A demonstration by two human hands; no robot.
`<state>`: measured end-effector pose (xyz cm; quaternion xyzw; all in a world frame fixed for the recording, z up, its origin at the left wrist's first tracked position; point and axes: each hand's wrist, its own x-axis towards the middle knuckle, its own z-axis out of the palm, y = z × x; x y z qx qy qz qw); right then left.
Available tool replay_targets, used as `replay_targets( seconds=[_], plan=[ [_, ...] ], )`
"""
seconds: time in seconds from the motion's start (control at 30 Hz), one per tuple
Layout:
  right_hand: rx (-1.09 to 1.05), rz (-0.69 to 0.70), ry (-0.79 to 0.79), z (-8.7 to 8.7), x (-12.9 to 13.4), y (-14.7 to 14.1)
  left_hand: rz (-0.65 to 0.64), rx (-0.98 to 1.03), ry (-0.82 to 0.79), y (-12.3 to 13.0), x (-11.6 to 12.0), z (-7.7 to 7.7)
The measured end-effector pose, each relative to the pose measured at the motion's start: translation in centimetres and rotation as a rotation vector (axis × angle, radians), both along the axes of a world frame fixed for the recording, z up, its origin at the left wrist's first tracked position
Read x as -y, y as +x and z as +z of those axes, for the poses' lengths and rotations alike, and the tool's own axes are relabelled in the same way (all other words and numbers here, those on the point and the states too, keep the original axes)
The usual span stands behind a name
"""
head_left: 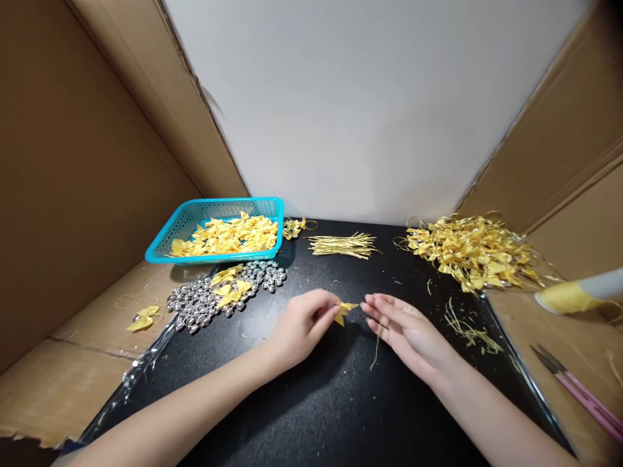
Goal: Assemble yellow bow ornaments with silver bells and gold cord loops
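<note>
Near the middle of the black table, my left hand [307,324] pinches a small yellow ribbon bow [344,312] between thumb and fingers; part of the bow is hidden by them. Just to its right, my right hand [406,331] has its fingers drawn together on a thin gold cord [376,350], whose end dangles below them. A small gap separates the right fingertips from the bow's tip. Whether the cord is joined to the bow cannot be made out. Beyond the hands lies a bundle of cut gold cords [343,246].
A blue basket [165,240] of yellow bows stands back left, with silver beads [195,305] before it. Finished-looking bows with loops [474,250] are heaped back right. Cord scraps [470,331], pink-handled scissors [584,395] and a yellow-and-grey roll [569,296] lie right. Cardboard walls flank the table.
</note>
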<state>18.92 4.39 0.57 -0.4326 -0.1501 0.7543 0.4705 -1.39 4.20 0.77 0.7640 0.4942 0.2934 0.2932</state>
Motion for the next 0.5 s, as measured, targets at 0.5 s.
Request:
replay_targets(
  seconds=[0.5],
  plan=[
    [0.005,-0.114,0.054,-2.8,-0.3,-0.7,0.173,0.974,-0.62,2.3,-1.3,-4.3]
  ],
)
